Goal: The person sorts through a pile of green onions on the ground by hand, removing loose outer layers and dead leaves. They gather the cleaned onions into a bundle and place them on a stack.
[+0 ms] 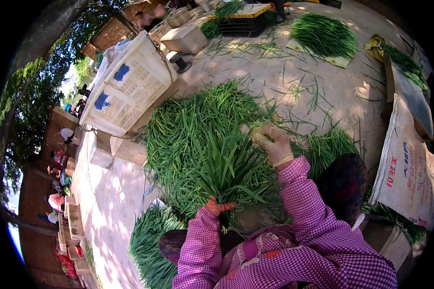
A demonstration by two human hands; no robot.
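My left hand (pixel 218 206), in an orange glove, is closed around the lower end of a bunch of long flat green leaves, seemingly garlic chives (pixel 226 166), whose tips fan out away from me. My right hand (pixel 271 142), in a pale thin glove, is at the right side of the fanned leaves with its fingers bent; whether it pinches a leaf cannot be made out. Beneath and beyond both hands spreads a large loose heap of green leaves (pixel 181 133). A neater pile (pixel 152 242) lies at my left knee, another (pixel 329 148) by my right knee.
A big white plastic crate (pixel 130 86) with blue marks stands beyond the heap at left, near concrete blocks (pixel 184 39). Farther off are a leaf pile on a mat (pixel 323 36) and a black crate (pixel 244 27). A printed woven sack (pixel 405 162) is at right. Several people sit at far left.
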